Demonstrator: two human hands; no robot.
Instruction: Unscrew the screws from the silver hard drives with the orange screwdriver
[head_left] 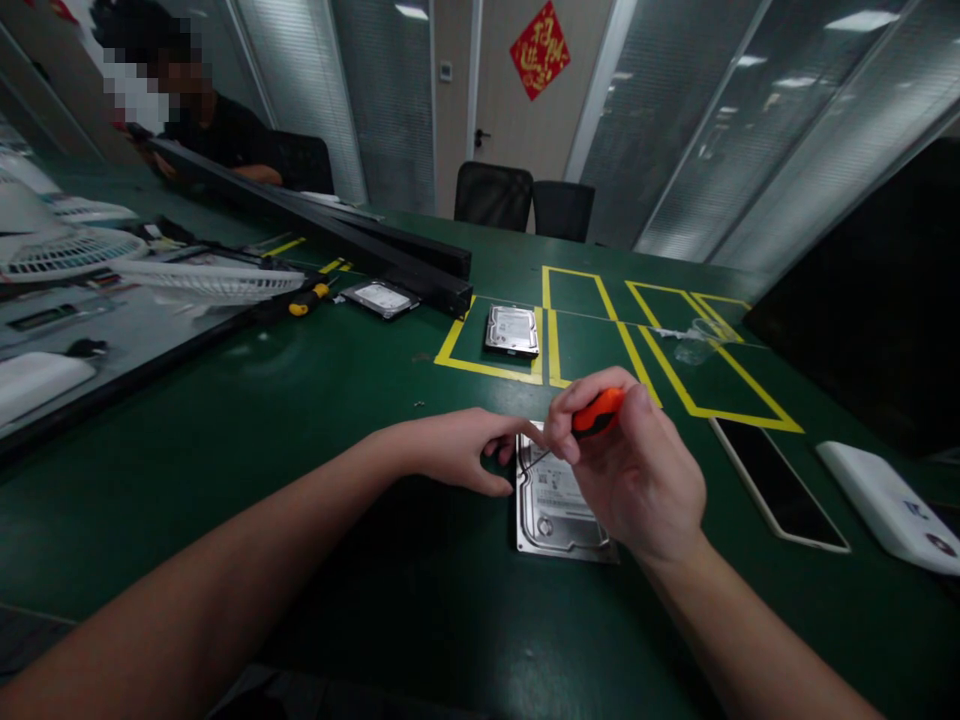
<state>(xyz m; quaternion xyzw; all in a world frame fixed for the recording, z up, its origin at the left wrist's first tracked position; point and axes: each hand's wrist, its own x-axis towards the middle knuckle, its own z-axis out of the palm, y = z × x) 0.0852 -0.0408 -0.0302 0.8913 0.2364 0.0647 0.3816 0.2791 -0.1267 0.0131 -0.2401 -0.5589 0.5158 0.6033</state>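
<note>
A silver hard drive lies flat on the green table, label side up. My right hand is closed around the orange and black handle of a screwdriver. Its thin shaft slants down to the left, with the tip at the drive's left edge. That hand covers the drive's upper right part. Against the drive's upper left side, my left hand steadies it, fingers curved, thumb at the edge and index finger over the top. Several tiny screws lie on the table beyond my left forearm.
Beyond sits a second hard drive inside yellow tape; a third drive rests near long black bars and a yellow-black screwdriver. At right are a phone, white device and clear plastic. A person sits far left.
</note>
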